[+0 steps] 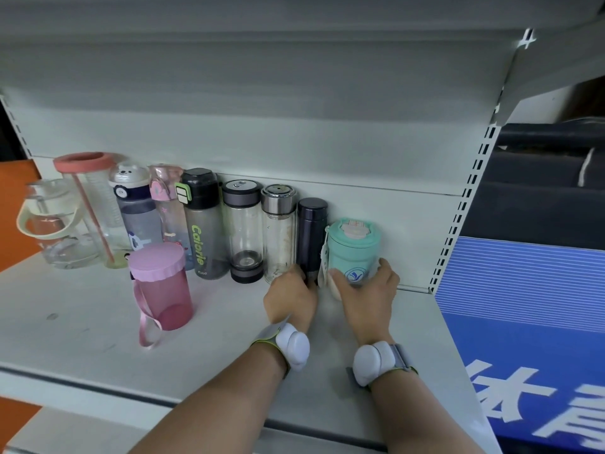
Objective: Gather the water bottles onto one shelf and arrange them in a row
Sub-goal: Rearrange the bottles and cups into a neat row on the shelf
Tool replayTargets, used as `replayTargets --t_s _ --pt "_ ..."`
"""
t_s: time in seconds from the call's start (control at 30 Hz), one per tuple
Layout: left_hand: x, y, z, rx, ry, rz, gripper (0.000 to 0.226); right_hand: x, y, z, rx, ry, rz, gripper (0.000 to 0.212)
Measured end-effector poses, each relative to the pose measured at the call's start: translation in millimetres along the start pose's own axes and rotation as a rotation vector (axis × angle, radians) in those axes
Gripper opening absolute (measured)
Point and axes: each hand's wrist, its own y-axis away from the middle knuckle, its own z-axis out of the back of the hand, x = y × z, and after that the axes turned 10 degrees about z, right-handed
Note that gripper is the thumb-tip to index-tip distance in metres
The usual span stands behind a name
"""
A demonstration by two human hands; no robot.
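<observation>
Nearest the shelf's (82, 322) front edge stands a pink cup (162, 286). Further in, the left hand (291, 298) grasps the dark flask's (311, 237) base; the right hand's (368, 293) grip wraps the teal cup (353, 250). Bottles (206, 224) line the back edge.

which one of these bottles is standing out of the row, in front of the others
The pink cup with the pink screw lid and wrist strap. It stands alone nearer the shelf's front edge, while every other bottle lines up against the back panel.
</observation>
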Motion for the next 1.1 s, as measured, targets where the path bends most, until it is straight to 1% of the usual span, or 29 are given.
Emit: replayTargets --t_s 0.03,0.1,0.17,0.27,0.33,0.37,0.4,0.43,0.47,0.5,0.53,0.57,0.6,0.67,0.7,0.77,0.83,0.9,0.97,1.1 --pt "0 2 5 0.007 0.027 -0.011 0.015 4 0 3 -0.065 -0.008 0.016 0.100" --pt "0 7 19 -0.008 0.095 -0.054 0.011 14 -2 7 -0.200 -0.015 0.101 0.095" --pt "0 11 44 -0.076 0.151 -0.121 0.008 30 -3 7 -0.298 -0.009 0.186 0.089" --pt "6 12 96 -0.290 0.199 -0.259 0.008 60 0 0 -0.362 0.001 0.295 0.083" --pt "18 4 126 -0.455 0.210 -0.320 0.009 77 7 -8 -0.356 -0.020 0.375 0.072" --pt "28 -1 141 -0.537 0.210 -0.325 0.018 88 12 -15 -0.304 -0.058 0.422 0.063" --pt "41 -7 155 -0.605 0.213 -0.311 0.032 101 19 -24 -0.205 -0.111 0.467 0.056" --pt "56 -14 166 -0.657 0.235 -0.277 0.047 115 26 -32 -0.070 -0.169 0.487 0.052" --pt "73 -22 176 -0.694 0.280 -0.237 0.060 128 33 -45 0.086 -0.217 0.485 0.054" --pt "88 -27 182 -0.707 0.339 -0.185 0.069 141 40 -55 0.248 -0.253 0.471 0.061" --pt "102 -31 184 -0.686 0.416 -0.114 0.074 153 47 -66 0.405 -0.286 0.444 0.070" --pt "115 -34 189 -0.623 0.514 -0.037 0.075 167 54 -79 0.540 -0.316 0.416 0.077" --pt "119 -36 184 -0.514 0.625 0.043 0.071 168 56 -88 0.632 -0.329 0.383 0.079" --pt "129 -34 185 -0.233 0.779 0.194 0.042 177 66 -109 0.740 -0.319 0.317 0.074" --pt "131 -31 184 -0.101 0.824 0.243 0.033 177 70 -118 0.771 -0.303 0.272 0.074" --pt "138 -29 184 0.069 0.858 0.256 0.034 181 78 -130 0.814 -0.286 0.186 0.082" --pt "143 -26 186 0.143 0.865 0.221 0.035 182 82 -136 0.803 -0.305 0.136 0.086" --pt "145 -30 191 0.189 0.906 0.210 0.030 185 81 -134 0.734 -0.353 0.086 0.084" --pt "142 -32 195 0.200 0.896 0.171 0.026 188 76 -126 0.651 -0.378 0.055 0.080" --pt "124 -28 198 0.179 0.827 -0.019 0.016 189 59 -101 0.505 -0.418 0.033 0.074"
